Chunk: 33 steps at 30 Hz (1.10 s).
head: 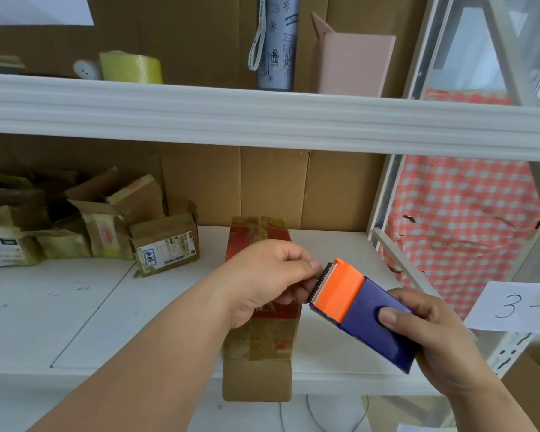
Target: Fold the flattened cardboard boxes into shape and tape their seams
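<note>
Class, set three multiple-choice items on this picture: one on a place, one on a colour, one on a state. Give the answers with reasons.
1. Where does the yellow tape roll sit?
A. upper shelf
B. lower shelf
C. floor

2. What colour is the tape dispenser's toothed end?
A. green
B. orange
C. white

3. What is the right hand doing?
A. hanging idle
B. pressing the box flat
C. gripping the dispenser

Answers: 1 A, it lies beside the patterned tube. 2 B, orange above a purple body. 3 C, thumb on the body, while the left hand pinches at the teeth over the cardboard box.
</note>
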Each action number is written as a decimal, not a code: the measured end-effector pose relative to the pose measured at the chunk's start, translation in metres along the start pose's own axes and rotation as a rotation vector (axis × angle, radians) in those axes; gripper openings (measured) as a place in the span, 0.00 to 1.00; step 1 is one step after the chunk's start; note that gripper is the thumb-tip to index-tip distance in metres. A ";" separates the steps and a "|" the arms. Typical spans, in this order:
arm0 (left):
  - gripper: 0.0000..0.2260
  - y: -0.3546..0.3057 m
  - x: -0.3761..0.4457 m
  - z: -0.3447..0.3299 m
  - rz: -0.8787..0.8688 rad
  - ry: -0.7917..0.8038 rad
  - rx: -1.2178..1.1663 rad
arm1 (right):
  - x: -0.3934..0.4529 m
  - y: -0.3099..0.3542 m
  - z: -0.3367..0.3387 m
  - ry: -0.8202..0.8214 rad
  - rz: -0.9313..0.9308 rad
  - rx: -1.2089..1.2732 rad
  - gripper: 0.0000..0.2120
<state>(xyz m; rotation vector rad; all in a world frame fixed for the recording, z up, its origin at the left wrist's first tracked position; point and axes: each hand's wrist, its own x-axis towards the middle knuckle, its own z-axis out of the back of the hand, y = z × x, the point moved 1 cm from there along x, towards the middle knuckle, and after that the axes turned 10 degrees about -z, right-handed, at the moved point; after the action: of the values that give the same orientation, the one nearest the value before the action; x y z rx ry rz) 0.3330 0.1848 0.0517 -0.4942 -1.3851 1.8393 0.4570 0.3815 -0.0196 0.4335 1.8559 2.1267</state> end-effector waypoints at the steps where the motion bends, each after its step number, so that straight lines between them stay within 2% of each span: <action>1: 0.11 0.000 0.000 -0.001 -0.001 -0.002 -0.008 | 0.000 0.000 0.000 0.000 -0.001 -0.010 0.23; 8: 0.16 0.002 -0.003 -0.001 0.049 0.004 -0.169 | -0.001 0.001 0.002 -0.009 0.000 -0.012 0.23; 13: 0.07 0.005 -0.004 0.000 0.050 0.051 -0.202 | -0.001 0.002 0.003 0.000 -0.009 -0.013 0.29; 16: 0.07 0.007 -0.004 0.000 0.062 0.014 -0.185 | -0.002 0.005 0.001 0.009 -0.017 -0.017 0.38; 20: 0.09 0.007 -0.003 -0.003 0.068 -0.044 -0.149 | -0.002 0.009 -0.001 -0.015 -0.023 -0.031 0.40; 26: 0.05 0.011 -0.005 -0.005 0.039 -0.106 -0.127 | -0.004 0.021 -0.002 -0.030 -0.020 -0.150 0.41; 29: 0.07 0.011 -0.005 -0.001 0.008 -0.179 -0.021 | -0.005 0.033 -0.006 -0.024 0.013 -0.274 0.38; 33: 0.08 0.006 -0.009 0.006 -0.068 -0.234 0.145 | -0.002 0.047 -0.011 0.026 0.011 -0.399 0.24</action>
<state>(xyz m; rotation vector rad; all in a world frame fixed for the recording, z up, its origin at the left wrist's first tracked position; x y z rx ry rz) 0.3320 0.1735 0.0468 -0.1589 -1.3876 1.9728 0.4538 0.3639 0.0252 0.3235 1.3894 2.4402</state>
